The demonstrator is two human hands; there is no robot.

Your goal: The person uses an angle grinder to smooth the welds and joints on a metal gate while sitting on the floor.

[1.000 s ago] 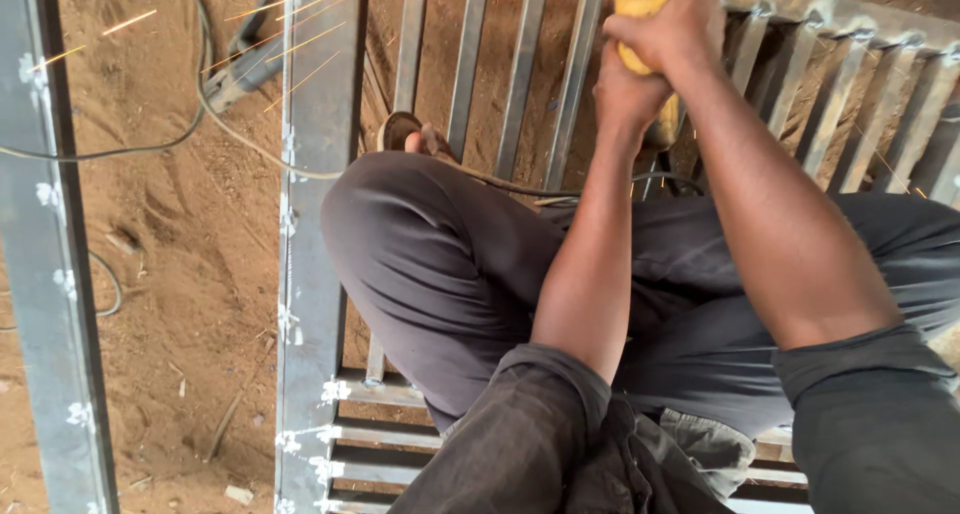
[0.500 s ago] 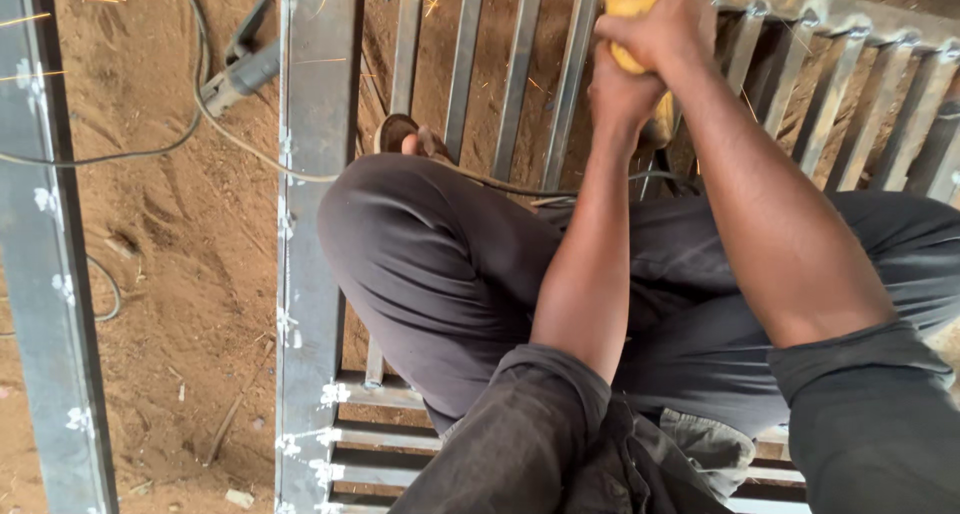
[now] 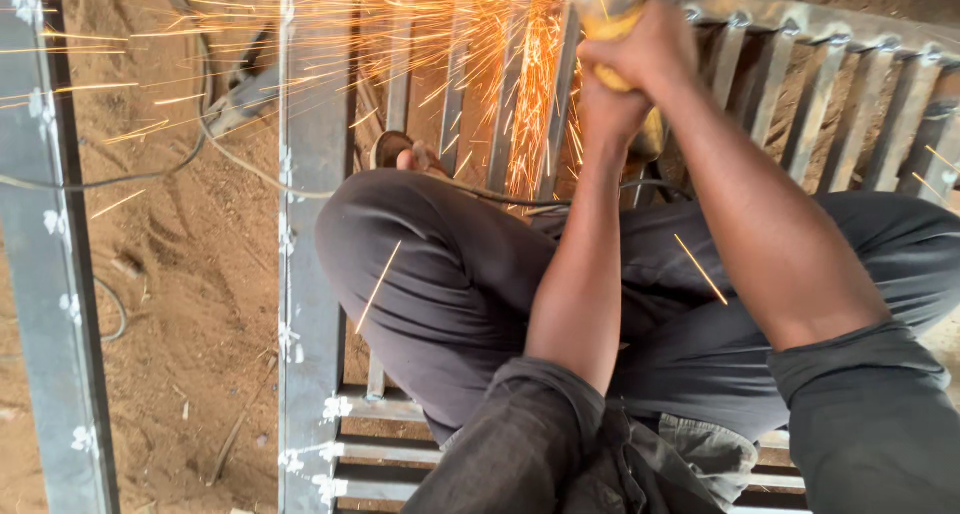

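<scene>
Both hands are wrapped around a yellow grinder [image 3: 612, 14] at the top centre of the frame. The right hand [image 3: 645, 49] is on top, fingers clamped tight on the tool's body, and the left hand [image 3: 605, 109] grips it just below, partly hidden behind the right. The grinder meets a grey metal gate [image 3: 315, 224] that lies flat on the sandy ground [image 3: 180, 274], with its slats running across the upper half of the frame. Orange sparks [image 3: 520, 84] spray from the contact point towards the upper left and fall over the slats. The person sits on the gate with knees bent, dark trousers [image 3: 440, 274] filling the middle of the frame, and a bare foot [image 3: 415, 156] in a sandal shows between the slats. A thin cable [image 3: 190, 159] loops over the sand at the left.
</scene>
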